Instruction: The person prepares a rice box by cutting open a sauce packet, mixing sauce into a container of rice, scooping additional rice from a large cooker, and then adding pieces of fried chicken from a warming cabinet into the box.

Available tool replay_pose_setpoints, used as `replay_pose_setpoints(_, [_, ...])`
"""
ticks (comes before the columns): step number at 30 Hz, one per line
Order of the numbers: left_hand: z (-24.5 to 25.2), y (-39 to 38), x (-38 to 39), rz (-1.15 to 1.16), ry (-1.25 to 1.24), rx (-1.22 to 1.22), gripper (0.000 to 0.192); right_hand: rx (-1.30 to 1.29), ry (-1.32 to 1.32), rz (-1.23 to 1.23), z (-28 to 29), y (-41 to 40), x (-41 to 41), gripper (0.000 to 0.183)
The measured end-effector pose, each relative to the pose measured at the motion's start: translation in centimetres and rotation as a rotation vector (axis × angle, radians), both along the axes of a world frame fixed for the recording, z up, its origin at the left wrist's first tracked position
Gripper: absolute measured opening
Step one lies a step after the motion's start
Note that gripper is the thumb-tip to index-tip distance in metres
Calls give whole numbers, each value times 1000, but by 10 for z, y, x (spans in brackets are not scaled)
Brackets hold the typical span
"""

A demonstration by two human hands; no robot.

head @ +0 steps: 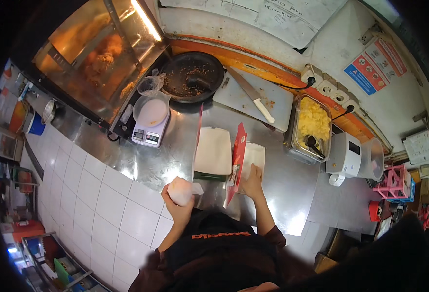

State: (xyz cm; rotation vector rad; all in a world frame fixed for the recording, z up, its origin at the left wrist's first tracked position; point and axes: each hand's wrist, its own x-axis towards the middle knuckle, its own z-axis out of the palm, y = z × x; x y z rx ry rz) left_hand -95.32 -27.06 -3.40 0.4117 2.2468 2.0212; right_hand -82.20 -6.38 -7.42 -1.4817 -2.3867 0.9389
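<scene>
My left hand [178,210] is wrapped around a white paper-wrapped bundle [180,190], held up near the counter's front edge. A loose corner of paper sticks out from its right side. Two cardboard food boxes stand open on the steel counter. The left food box [213,151] shows a white inside, with its lid raised on its left. Beside it, the right food box [255,155] has a red printed lid [238,160] standing upright on its left. My right hand [253,183] reaches into the right box, fingers over its white inside; whether they grip anything is hidden.
A kitchen scale [150,133] carries a plastic bowl [154,111], next to a stone mortar [192,78]. A knife [249,91] lies on a cutting board [223,91]. Farther right are a tub of yellow food [313,120] and a label printer [343,153]. A heated display case [94,62] stands left.
</scene>
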Motion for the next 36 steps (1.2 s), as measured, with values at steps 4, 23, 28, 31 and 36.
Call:
replay_pose_setpoints(4, [81,32,4,-302,689,100,88,41,251,98,20,7,6,62])
replay_pose_setpoints(23, [-100,100,-57,-652,624,-1284,23,77,659,59,55,6,1,43])
replay_pose_setpoints(28, [-29,98,-33,-427,1049,-917,22,298,738,-38,109,-19,-32,34])
replay_pose_setpoints(31, [9,69,-33,-779,750,-579,29,674,981,169,174,-71,-90,32])
replay_pose_setpoints(36, [87,-57,-95,-1113,323,-231,45,242,1146,419,161,-145,-187,30])
